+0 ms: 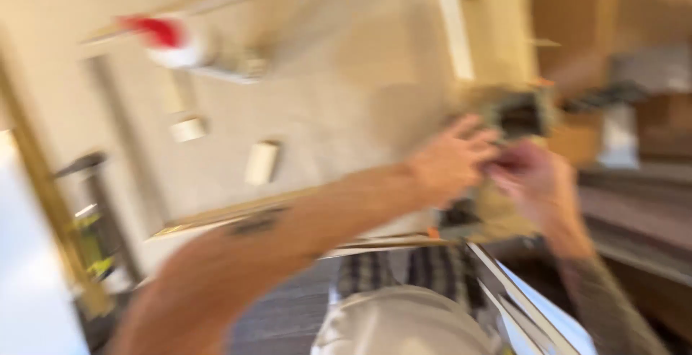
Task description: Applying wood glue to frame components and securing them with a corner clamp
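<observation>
Motion blur smeared the whole head view, and little could be told for sure.

The left hand [450, 160] and right hand [537, 182] met at a dark boxy object [520, 116], too blurred to identify or to tell the grip. The left forearm was cut off by the bottom edge. A red-and-white item [167, 39] and pale blocks [261, 162] on the beige surface [346, 74] stayed unreadable smears.
</observation>
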